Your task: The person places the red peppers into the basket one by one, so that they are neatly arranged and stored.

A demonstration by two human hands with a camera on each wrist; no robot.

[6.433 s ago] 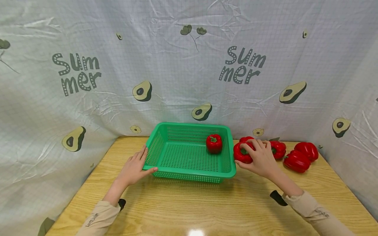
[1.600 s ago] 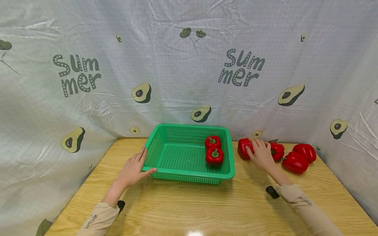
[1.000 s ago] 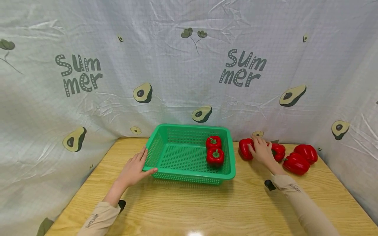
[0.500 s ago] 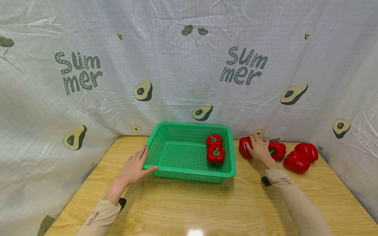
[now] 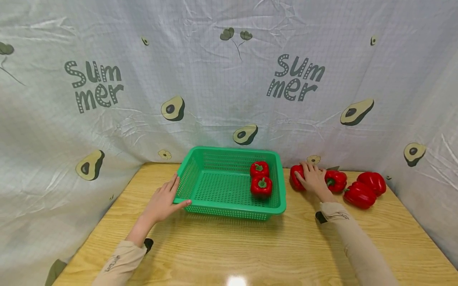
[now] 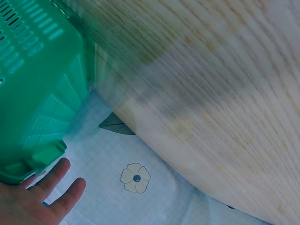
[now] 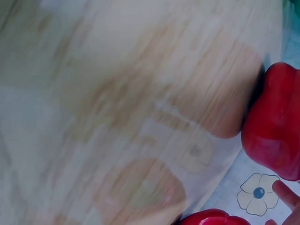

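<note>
A green plastic basket (image 5: 229,208) stands on the table with two red bell peppers, one at the back (image 5: 259,170) and one in front (image 5: 261,187), upright along its right side. My left hand (image 5: 161,204) rests on its left front corner, fingers straight along the side and thumb over the front rim. My right hand (image 5: 314,182) is at the red bell pepper (image 5: 296,177) right of the basket, its thumb overlapping that pepper. In the right wrist view, spread fingertips (image 7: 287,194) show right at the edge of this pepper (image 7: 274,124).
To the right lie more red bell peppers: one beside my right hand (image 5: 336,182), and a near one (image 5: 359,195) and a far one (image 5: 373,182) close together. A patterned cloth (image 5: 200,79) hangs behind the wooden table (image 5: 229,246).
A second bell pepper now stands in the basket, moved from beside it. My right hand has gone to another pepper and shifted slightly around it. The left hand has stayed at the basket corner.
</note>
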